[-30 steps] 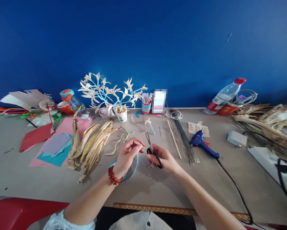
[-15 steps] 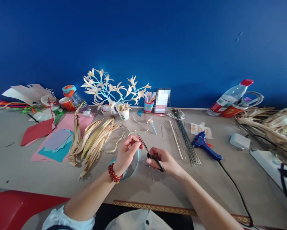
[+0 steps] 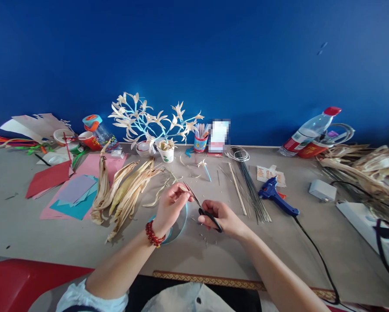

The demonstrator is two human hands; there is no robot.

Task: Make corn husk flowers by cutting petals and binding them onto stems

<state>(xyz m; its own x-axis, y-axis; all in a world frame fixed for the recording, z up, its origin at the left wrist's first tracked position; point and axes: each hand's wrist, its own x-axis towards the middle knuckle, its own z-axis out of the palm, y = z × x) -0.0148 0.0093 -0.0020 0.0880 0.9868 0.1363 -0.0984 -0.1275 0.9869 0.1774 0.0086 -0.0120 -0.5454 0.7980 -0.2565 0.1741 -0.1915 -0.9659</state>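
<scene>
My left hand, with a red bead bracelet at the wrist, pinches a small pale piece that looks like corn husk. Black-handled scissors are gripped in my right hand, their blades pointing up and left to the left fingertips. Whether the blades touch the piece I cannot tell. Partly hidden under my left forearm lies a round thing with a light-blue rim. Beyond the hands lies a single husk flower on a blue stem. Dried corn husks spread to the left.
A white cup holds blue-stemmed husk flowers. Coloured paper lies left. To the right are a wooden stick, dark wires, a blue glue gun with its cord, and a tilted bottle. Small scraps lie near my right hand.
The view has shifted very slightly. The scissor blades have tipped a little nearer to the left fingertips; both hands keep their holds.
</scene>
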